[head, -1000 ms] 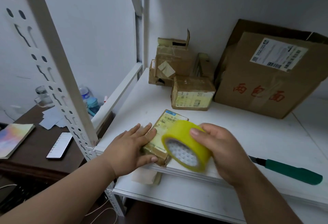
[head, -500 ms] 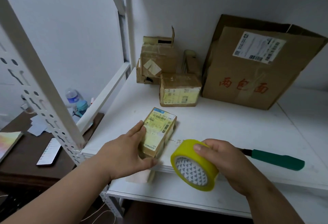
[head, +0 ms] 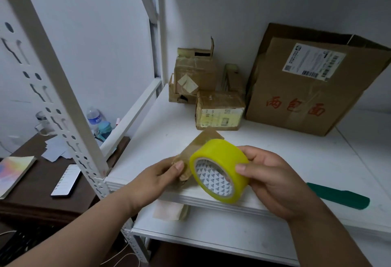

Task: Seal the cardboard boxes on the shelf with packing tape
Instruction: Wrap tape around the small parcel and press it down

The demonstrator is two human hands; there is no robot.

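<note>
Two hands engaged: right hand (head: 273, 184) grips tape roll (head: 220, 170) over small box (head: 197, 148); left hand (head: 156, 180) pinches the box, probably steadying it for sealing.

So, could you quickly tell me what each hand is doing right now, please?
Left hand: grips the small cardboard box, lifted and tilted.
Right hand: holds the yellow tape roll.

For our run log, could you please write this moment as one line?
left hand: grips small brown cardboard box | right hand: holds yellow packing tape roll | green-handled knife: lies on white shelf
</note>
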